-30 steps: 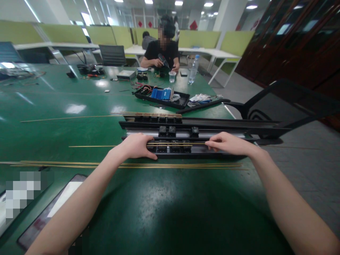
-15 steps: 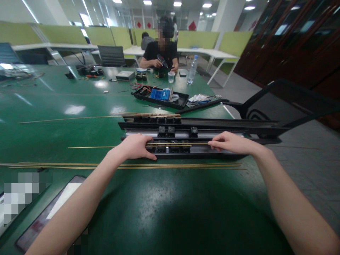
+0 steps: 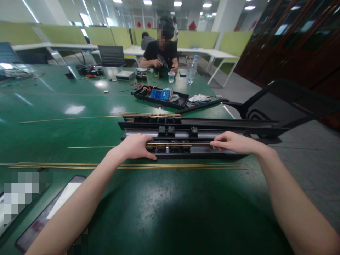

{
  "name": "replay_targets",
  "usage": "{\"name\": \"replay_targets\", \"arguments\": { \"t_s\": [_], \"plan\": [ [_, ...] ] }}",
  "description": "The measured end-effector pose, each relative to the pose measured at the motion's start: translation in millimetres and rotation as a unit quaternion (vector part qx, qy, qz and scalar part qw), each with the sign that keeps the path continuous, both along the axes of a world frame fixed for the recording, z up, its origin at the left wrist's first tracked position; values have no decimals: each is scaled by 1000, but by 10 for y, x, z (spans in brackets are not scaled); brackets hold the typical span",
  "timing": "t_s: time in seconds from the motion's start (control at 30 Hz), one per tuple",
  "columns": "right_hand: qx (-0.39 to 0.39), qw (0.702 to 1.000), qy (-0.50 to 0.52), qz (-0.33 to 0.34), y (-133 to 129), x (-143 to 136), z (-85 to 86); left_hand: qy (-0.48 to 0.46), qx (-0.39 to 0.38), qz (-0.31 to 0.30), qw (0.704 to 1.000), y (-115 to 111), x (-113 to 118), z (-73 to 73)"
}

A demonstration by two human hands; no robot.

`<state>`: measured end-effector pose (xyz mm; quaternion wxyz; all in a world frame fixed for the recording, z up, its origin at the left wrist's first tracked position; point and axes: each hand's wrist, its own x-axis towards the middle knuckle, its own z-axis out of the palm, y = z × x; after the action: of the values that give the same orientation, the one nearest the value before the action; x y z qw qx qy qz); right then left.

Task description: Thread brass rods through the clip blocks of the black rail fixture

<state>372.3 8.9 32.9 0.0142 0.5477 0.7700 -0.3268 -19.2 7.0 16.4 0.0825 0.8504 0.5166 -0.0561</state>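
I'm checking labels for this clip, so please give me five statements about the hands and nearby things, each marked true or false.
1. The right hand pinches a thin, straight, brass-coloured rod. True.
2. The left hand spans the nearest long black channel, thumb toward the person. True.
3. The rod lies crosswise to the channel. False: it runs lengthwise along it.
4. A clear plastic bottle with a blue cap stands upright on the glossy green tabletop. True.
5. The bottle stands between the two hands. False: it stands beyond them, farther across the tabletop.
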Motion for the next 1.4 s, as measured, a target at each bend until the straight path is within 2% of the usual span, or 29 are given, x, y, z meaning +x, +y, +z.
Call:
{"name": "replay_targets", "arguments": {
  "t_s": [0.97, 1.4],
  "plan": [
    [-6, 999, -20, -33, 10, 133, 35, -4, -7, 12, 1000, 0, -7, -5],
    [-8, 999, -26, -26, 33, 210, 16, -7, 3, 0, 1000, 7, -23, -24]
  ]
}}
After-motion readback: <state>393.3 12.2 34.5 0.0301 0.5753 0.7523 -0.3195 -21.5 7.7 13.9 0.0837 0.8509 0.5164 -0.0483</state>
